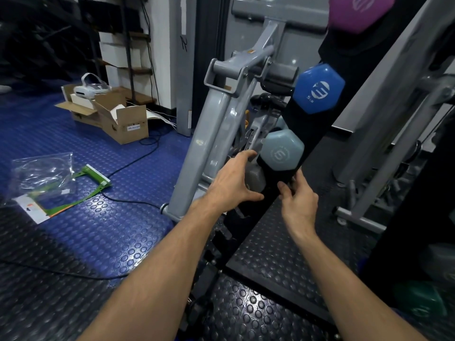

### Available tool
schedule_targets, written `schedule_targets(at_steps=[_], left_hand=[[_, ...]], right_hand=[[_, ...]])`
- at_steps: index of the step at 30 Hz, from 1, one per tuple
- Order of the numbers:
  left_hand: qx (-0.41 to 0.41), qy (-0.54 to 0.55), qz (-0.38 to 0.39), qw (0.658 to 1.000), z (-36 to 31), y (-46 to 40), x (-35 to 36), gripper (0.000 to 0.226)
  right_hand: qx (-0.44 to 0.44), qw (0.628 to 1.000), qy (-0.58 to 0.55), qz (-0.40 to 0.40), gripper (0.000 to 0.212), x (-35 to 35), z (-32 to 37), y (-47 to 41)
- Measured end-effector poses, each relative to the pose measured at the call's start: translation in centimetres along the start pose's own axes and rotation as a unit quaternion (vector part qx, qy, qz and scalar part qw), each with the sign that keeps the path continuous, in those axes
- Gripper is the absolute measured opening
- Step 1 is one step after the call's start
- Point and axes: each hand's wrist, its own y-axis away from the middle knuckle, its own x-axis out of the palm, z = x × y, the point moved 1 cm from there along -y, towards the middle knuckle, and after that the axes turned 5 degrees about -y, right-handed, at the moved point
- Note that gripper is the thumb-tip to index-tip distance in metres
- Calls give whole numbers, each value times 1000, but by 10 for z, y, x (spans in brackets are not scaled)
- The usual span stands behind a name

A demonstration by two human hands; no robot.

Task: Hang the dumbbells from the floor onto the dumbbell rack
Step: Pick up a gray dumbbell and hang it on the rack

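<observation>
Both hands settle a grey dumbbell [256,178] onto the black rack [302,124] below the purple [359,13], blue [318,88] and pale-blue [283,151] ones; left hand [231,185] fingers spread, right hand [299,205] fingers pinching the rack; a green one [421,301] apparently remains

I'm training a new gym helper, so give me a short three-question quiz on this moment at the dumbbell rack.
1. True or false: the pale blue dumbbell sits below the blue dumbbell on the black rack.
2. Which colour is the topmost dumbbell in view? A) green B) purple C) orange
3. Fill in: the left hand reaches to the ____ end of the pale blue dumbbell, while the right hand is at the rack just under it.

Key: 1 true; 2 B; 3 far (left) end, though its exact contact is hard to tell.
</observation>
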Motion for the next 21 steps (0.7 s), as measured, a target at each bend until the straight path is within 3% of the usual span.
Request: schedule_targets(at_steps=[2, 7, 10, 14, 21], left_hand=[[-7, 14, 16, 1000, 3, -1, 1, 112], [-137, 292, 31, 946, 21, -5, 4, 89], [-149, 283, 61, 945, 14, -9, 11, 92], [-153, 300, 98, 936, 12, -9, 20, 126], [-143, 336, 115, 924, 12, -6, 20, 128]], right_hand=[[1, 1000, 1, 4, 64, 1, -2, 0], [-3, 1000, 7, 5, 66, -1, -1, -1], [4, 1000, -5, 11, 67, 0, -3, -2], [1, 1000, -1, 18, 65, -3, -5, -4], [1, 1000, 2, 29, 64, -5, -9, -6]])
